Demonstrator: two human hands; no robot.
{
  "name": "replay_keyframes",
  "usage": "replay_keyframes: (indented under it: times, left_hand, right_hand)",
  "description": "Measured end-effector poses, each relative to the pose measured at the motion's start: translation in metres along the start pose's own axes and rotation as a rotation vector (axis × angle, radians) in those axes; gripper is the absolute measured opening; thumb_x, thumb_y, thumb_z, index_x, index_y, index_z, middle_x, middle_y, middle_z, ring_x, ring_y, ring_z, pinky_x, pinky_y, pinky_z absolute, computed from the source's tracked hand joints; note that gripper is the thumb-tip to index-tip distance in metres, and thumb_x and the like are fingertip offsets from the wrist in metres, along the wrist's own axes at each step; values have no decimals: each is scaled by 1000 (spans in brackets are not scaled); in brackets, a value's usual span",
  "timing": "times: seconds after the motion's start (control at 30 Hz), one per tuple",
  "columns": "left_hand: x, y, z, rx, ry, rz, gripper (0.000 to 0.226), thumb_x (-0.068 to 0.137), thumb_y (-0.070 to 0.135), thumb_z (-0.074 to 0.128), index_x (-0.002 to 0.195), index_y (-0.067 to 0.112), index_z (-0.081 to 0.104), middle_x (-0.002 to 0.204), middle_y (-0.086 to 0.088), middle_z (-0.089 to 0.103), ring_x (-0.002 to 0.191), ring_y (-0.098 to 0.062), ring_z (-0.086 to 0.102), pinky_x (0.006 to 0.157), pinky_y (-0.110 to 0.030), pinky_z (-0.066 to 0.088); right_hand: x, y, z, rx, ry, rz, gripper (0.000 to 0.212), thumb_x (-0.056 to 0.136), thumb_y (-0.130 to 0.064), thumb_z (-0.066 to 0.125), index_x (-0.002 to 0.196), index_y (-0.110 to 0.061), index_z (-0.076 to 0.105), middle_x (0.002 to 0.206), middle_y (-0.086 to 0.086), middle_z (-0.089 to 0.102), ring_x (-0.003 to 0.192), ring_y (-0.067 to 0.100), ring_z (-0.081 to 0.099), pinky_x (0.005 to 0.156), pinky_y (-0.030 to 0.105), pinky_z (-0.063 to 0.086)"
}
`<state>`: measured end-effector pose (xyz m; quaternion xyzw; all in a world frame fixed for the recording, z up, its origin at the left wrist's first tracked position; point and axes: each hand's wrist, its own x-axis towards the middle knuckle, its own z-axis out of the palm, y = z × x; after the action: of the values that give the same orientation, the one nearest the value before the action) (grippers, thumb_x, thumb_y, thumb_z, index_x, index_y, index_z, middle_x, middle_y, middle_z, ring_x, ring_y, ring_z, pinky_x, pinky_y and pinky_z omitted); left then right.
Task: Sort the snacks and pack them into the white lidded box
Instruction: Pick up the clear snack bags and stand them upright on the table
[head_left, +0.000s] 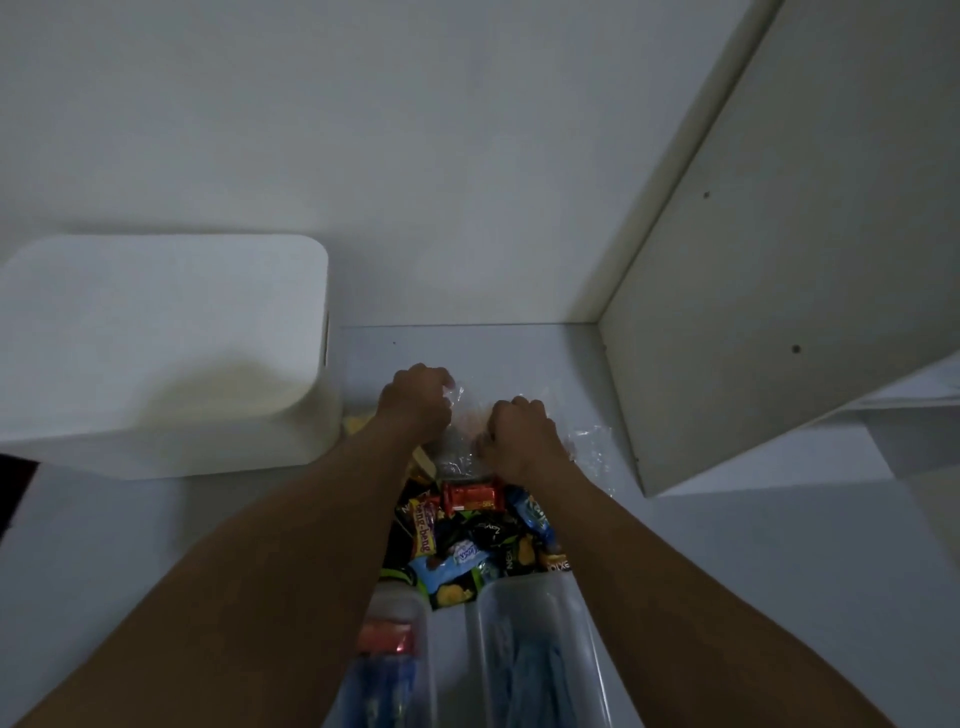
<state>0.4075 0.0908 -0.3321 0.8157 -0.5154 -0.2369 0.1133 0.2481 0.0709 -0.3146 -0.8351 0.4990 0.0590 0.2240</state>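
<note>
A white lidded box stands closed at the left on the white surface. In the middle lies a pile of wrapped snacks, with a red bar on top. Just beyond the pile sits a clear plastic bag with something orange inside. My left hand and my right hand are both closed on that bag, side by side, gripping its top. What is under the hands is hidden.
Two clear plastic bins stand near me: the left bin holds red and blue packets, the right bin holds blue ones. A white cabinet panel rises at the right, a white wall behind. Loose clear wrap lies by the panel.
</note>
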Motion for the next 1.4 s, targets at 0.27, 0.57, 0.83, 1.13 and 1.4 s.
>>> replay_keyframes:
  times: [0.27,0.57,0.83,1.13,1.4]
  left_hand:
    - [-20,9,-50,-213,3,-5,13,82,13,53,75,24,55,97,-3,67,93,-22,63,88,-42,55]
    - [-75,55,-146,-272,135,8,15,91,16,54,93,5,64,101,-10,65,95,-28,59,82,-33,45]
    - [-123,95,-231,-653,189,74,7,82,15,71,86,9,72,91,-4,69,85,-21,63,67,-27,50]
    - [-161,134,-299,-921,258,173,21,81,27,78,98,15,75,104,-1,74,91,-13,70,75,-31,49]
    - [-178,156,-330,-931,335,297,11,84,21,76,89,11,74,92,-6,74,85,-16,71,73,-26,54]
  right_hand:
    - [-15,-8,-30,446,6,117,12,85,-15,61,96,-17,59,94,2,63,83,18,59,60,25,43]
    - [-61,-28,-130,717,149,18,11,87,-21,70,84,-11,72,73,-2,67,66,13,59,61,26,46]
    - [-94,-55,-238,813,359,-160,15,89,-17,69,75,-12,70,71,-7,63,63,5,54,59,22,40]
    - [-126,-75,-315,677,447,-354,11,86,-23,71,82,-12,73,71,-4,66,65,11,56,62,27,43]
    - [-143,-91,-354,594,496,-426,9,86,-17,71,78,-14,70,71,-6,62,64,7,54,61,23,40]
